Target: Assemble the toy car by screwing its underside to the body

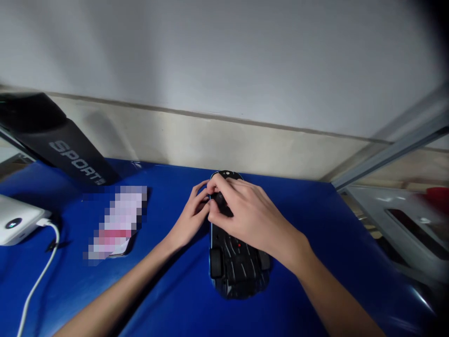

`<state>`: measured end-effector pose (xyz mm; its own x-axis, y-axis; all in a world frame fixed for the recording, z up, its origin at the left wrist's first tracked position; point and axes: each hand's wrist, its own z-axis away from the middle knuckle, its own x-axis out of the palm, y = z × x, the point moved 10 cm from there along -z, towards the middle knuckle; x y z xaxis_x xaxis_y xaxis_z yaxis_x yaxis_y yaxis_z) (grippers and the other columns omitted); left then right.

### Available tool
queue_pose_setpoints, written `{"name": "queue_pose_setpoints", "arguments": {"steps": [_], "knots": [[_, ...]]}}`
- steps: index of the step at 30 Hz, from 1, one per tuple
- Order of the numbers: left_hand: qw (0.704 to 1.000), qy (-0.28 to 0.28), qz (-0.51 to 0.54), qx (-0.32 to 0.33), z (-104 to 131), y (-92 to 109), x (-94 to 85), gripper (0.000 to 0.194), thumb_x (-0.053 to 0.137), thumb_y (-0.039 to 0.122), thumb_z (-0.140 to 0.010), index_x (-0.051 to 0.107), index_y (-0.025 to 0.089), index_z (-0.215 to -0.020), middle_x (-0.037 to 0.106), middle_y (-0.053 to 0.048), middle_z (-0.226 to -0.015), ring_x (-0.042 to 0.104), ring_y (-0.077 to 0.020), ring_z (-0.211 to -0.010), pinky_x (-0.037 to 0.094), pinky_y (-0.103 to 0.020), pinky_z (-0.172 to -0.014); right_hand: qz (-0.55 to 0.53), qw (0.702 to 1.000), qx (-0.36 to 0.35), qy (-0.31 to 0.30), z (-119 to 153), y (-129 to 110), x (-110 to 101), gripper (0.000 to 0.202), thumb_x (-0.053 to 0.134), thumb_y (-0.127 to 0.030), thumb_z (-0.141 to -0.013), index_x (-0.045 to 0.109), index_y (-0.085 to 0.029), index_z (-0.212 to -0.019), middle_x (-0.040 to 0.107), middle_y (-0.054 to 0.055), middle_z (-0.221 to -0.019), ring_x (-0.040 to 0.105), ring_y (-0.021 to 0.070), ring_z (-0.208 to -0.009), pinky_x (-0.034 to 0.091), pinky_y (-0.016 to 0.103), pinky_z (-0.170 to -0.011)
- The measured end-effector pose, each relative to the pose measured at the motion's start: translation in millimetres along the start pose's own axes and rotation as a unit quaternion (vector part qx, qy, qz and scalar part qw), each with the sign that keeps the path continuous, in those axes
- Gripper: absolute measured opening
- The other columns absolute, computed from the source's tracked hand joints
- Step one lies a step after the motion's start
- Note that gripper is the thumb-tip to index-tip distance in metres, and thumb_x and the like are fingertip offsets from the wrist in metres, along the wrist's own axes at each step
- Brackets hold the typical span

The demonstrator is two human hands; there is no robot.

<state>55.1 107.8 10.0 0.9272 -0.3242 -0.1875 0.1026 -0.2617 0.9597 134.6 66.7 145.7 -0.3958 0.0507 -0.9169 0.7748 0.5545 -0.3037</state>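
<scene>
A black toy car (pixel 240 262) lies upside down on the blue table, its wheels and dark underside facing up. My left hand (pixel 191 215) is at the car's left edge near the far end, its fingers bent against the side. Over the far half of the car, my right hand (pixel 249 210) has its thumb and index finger curled together by a dark wheel-like part. Whether anything small sits between those fingertips cannot be made out. A small red dot shows on the car's underside below my right hand.
On the left of the blue table (pixel 168 299) are a dark bottle marked SPORT (pixel 75 157), a blurred-out phone (pixel 119 220) and a white power bank (pixel 19 220) with a white cable (pixel 47 267). A wall stands behind; a metal post (pixel 389 157) rises at right.
</scene>
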Motion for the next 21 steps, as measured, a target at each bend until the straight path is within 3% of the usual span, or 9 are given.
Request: {"name": "queue_pose_setpoints", "arguments": {"steps": [4,9,13,15,18,21], "knots": [[1.0,0.002,-0.004,0.001,-1.4,-1.1,-0.9,0.035,0.05,0.041,-0.099,0.056,0.031,-0.133,0.037,-0.006,-0.152,0.041,-0.0298,-0.137,0.044,-0.047,-0.112,0.006,1.0,0.01,-0.005,-1.0,2.2,1.6,0.01,0.04,-0.025,-0.098,0.05,-0.022,-0.1,0.063,-0.002,-0.077,0.057,0.0138,-0.067,0.039,0.031,-0.066],[1.0,0.004,0.001,0.025,-1.8,3.1,-0.9,0.036,0.048,0.044,-0.1,0.057,0.029,-0.131,0.038,-0.008,-0.149,0.045,-0.0296,-0.133,0.044,-0.048,-0.11,-0.011,1.0,-0.006,0.012,0.0,-3.7,-2.4,0.009,0.047,-0.026,-0.094,0.049,-0.023,-0.102,0.066,0.001,-0.09,0.061,0.0155,-0.082,0.042,0.031,-0.075],[1.0,0.005,-0.004,0.021,-0.9,4.2,-0.5,0.035,0.048,0.043,-0.099,0.057,0.026,-0.128,0.039,-0.008,-0.149,0.051,-0.0273,-0.128,0.043,-0.047,-0.111,0.012,1.0,0.019,0.003,1.1,1.6,0.4,0.015,0.039,-0.034,-0.1,0.05,-0.024,-0.101,0.062,-0.002,-0.073,0.056,0.0139,-0.062,0.037,0.03,-0.06],[1.0,0.002,-0.02,0.022,-1.3,3.9,-0.1,0.034,0.05,0.043,-0.099,0.058,0.025,-0.126,0.04,-0.008,-0.148,0.052,-0.027,-0.126,0.042,-0.047,-0.112,0.021,1.0,0.019,0.009,2.4,2.8,-0.1,0.015,0.039,-0.032,-0.1,0.051,-0.024,-0.104,0.063,-0.001,-0.075,0.055,0.014,-0.061,0.036,0.03,-0.059],[0.998,0.006,-0.05,0.038,-2.8,4.6,-1.3,0.033,0.048,0.043,-0.099,0.058,0.028,-0.127,0.041,-0.006,-0.148,0.045,-0.028,-0.134,0.04,-0.047,-0.113,0.03,0.999,0.001,0.029,5.7,0.7,-4.3,0.015,0.042,-0.027,-0.097,0.05,-0.022,-0.109,0.066,0.002,-0.086,0.057,0.0147,-0.067,0.038,0.03,-0.063],[0.995,0.014,-0.082,0.048,-4.3,3.5,-2.7,0.032,0.048,0.039,-0.099,0.059,0.027,-0.126,0.044,-0.007,-0.146,0.043,-0.028,-0.136,0.04,-0.047,-0.113,0.043,0.999,-0.01,0.032,9.0,-1.5,-6.0,0.015,0.039,-0.028,-0.099,0.052,-0.023,-0.105,0.064,0.001,-0.083,0.054,0.0139,-0.065,0.036,0.029,-0.061]]}}
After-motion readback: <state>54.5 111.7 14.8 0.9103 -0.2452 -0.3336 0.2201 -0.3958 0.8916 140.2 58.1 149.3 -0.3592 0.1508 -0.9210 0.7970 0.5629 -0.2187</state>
